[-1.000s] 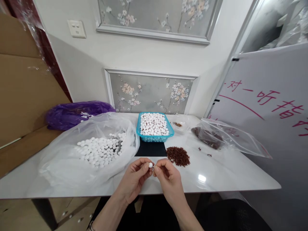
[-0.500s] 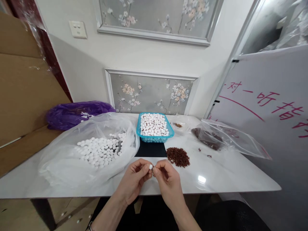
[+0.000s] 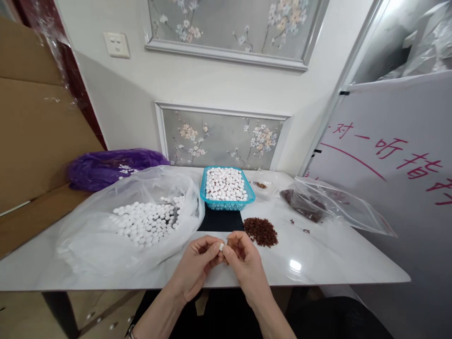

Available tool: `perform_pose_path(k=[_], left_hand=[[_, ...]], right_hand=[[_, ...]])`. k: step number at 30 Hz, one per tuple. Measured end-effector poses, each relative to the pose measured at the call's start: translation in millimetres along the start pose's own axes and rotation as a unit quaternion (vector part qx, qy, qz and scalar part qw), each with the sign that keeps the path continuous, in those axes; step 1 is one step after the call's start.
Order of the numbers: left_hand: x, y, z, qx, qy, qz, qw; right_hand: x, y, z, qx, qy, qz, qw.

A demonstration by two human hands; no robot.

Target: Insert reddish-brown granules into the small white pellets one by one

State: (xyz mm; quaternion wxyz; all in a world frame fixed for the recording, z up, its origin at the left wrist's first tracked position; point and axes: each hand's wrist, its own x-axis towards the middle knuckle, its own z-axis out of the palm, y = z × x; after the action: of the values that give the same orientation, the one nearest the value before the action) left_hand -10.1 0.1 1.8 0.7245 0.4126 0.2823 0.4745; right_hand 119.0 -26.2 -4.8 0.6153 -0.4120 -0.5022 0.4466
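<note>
Above the table's front edge, my left hand [image 3: 199, 266] pinches a small white ball [image 3: 221, 246] between thumb and fingertips. My right hand [image 3: 247, 268] meets it from the other side, its thumb pressed against the ball and its fingers curled. Anything tiny between the right fingertips is hidden. Just beyond the right hand lies a heap of small reddish-brown dried pieces [image 3: 260, 231]. Behind the hands a blue plastic basket [image 3: 228, 205] is full of white balls with reddish-brown bits among them. A clear plastic bag [image 3: 95, 245] on the left holds many loose white balls [image 3: 144, 223].
A purple bag [image 3: 116, 162] and a cardboard box [image 3: 42, 127] stand at the left. A zip bag [image 3: 307, 205] with dark brown contents lies at the right, near a whiteboard [image 3: 395, 188]. A black mat [image 3: 221, 221] sits before the basket. Several balls are on the floor.
My right thumb has moved up and left onto the ball, and the right index finger has lifted off a little. My left hand stays in nearly the same place.
</note>
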Motion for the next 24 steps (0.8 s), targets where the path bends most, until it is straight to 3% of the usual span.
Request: perform_pose_path(k=[4,8,14,24], left_hand=[[-0.3,1.4,0.8,-0.037,-0.018,-0.018,0.999],[-1.9,1.9,1.9,-0.028,-0.001,-0.028,0.999],[-2.2,3.0,3.7,-0.002,0.015,-0.053,0.998],[-1.6,0.0,1.5,0.034,-0.018,-0.055,0.998]], right_hand=[[0.2,-5.8,-8.1,-0.003,-0.103,-0.002,0.995],[-0.1,-12.5,-16.7,-0.094,-0.135,-0.041,0.985],[0.4,-19.3,-21.3,-0.177,-0.143,-0.059,0.972],[-2.1,-14.0,-26.6,-0.175,-0.124,-0.062,0.975]])
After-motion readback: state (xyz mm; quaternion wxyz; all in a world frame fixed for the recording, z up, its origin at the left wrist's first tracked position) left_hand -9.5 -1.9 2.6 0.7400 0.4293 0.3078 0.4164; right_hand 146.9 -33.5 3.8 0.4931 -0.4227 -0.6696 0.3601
